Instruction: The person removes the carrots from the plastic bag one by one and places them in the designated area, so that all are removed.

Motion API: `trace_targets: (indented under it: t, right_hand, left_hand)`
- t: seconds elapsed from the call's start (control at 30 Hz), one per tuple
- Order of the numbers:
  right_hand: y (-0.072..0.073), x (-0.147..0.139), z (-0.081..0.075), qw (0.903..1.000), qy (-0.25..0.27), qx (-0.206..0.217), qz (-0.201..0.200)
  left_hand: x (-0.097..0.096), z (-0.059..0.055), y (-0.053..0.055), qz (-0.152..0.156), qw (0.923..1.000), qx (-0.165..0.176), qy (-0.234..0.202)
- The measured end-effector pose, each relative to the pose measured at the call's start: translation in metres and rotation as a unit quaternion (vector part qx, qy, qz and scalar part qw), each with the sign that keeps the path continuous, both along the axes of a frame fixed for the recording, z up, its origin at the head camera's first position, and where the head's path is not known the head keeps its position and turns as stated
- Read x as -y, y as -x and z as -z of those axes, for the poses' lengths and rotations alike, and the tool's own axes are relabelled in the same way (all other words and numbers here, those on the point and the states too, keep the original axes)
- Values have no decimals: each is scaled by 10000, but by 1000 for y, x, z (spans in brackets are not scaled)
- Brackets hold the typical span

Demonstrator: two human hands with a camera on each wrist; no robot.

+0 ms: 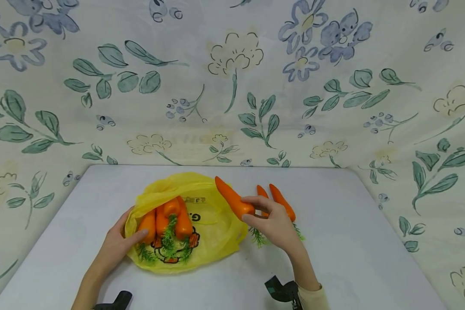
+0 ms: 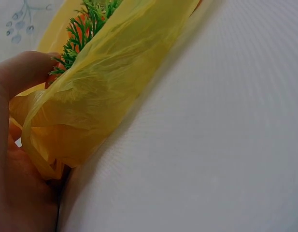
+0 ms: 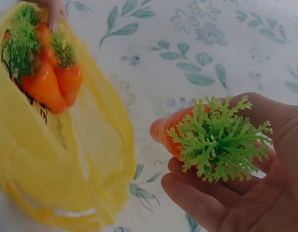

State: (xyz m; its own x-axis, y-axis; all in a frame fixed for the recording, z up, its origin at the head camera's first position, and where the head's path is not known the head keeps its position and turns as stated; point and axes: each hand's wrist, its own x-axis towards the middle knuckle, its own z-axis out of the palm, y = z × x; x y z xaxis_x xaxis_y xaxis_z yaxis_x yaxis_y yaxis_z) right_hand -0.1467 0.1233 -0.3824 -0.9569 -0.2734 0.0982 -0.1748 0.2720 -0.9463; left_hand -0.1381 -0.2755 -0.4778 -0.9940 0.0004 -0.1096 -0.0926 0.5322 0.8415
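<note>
Right hand (image 1: 270, 220) is pinching a carrot (image 1: 232, 198) by its thick end, tip slanting toward the table's (image 1: 345, 224) far-left corner; left hand (image 1: 118, 242) is gripping the yellow bag (image 1: 218, 234), lying leftward.

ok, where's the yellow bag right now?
In the head view, the bag lies on the table, left of centre, its left edge in the left hand and two carrots to its right.

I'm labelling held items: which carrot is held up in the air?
The carrot in the right hand, gripped near its leafy end; the others lie in the bag or, right of it, on the table.
</note>
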Motion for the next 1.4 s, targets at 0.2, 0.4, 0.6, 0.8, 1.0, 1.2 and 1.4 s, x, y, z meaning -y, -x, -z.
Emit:
trace_targets:
  t: [0.2,0.4,0.6,0.8,1.0,1.2,1.4]
  right_hand:
    - [6,-15,1,9992,-106,50,391]
    - [13,-29,5,9978,-316,-16,587]
    - [18,-42,10,9960,-405,-79,788]
    - [22,-53,14,9935,-393,-54,1065]
    - [23,-62,17,9903,-363,93,1336]
    - [24,-74,23,9872,-465,201,1511]
    - [24,-87,30,9830,-689,292,1676]
  left_hand:
    - [-1,-1,0,-8,10000,-58,28]
    - [-1,-1,-1,-30,10000,-19,51]
    - [-2,-1,-2,-30,10000,-63,0]
    - [-2,-2,-2,-55,10000,-14,39]
    - [-2,-3,-2,-83,10000,6,23]
    - [-2,-4,-3,-70,10000,-56,-15]
    - [-2,-3,-3,-55,10000,-82,-7]
